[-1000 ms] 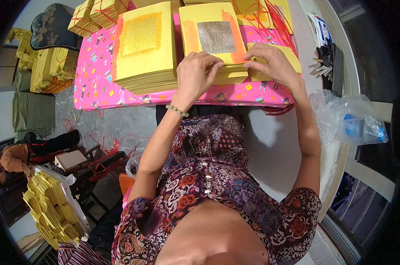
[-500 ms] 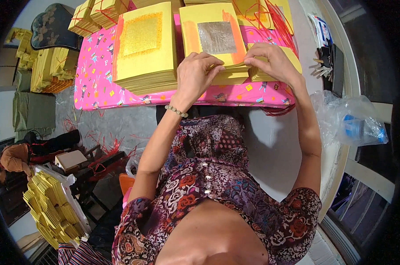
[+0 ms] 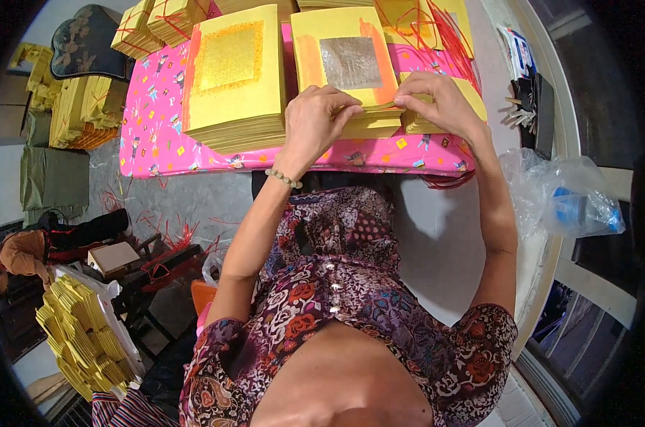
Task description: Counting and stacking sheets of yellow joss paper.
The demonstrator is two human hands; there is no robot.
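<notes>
A thick stack of yellow joss paper (image 3: 310, 60) with a silver foil square and orange bands lies in front of me on a pink patterned tablecloth (image 3: 155, 117). Both my hands are at its near edge. My left hand (image 3: 315, 117), a beaded bracelet on the wrist, pinches the edge near the left corner. At the right corner, the thumb and fingers of my right hand (image 3: 436, 103) close on the same edge. Just left of it rests a taller stack with a gold square (image 3: 228, 60). A smaller yellow stack (image 3: 468, 99) lies partly behind my right hand.
Red ties (image 3: 454, 43) hang over yellow bundles at the back right. Tied bundles (image 3: 176, 21) stand at the back left. A clear plastic bag with something blue (image 3: 575, 206) hangs at right. At lower left, a person in orange (image 3: 25, 252) is beside yellow paper piles (image 3: 80, 327).
</notes>
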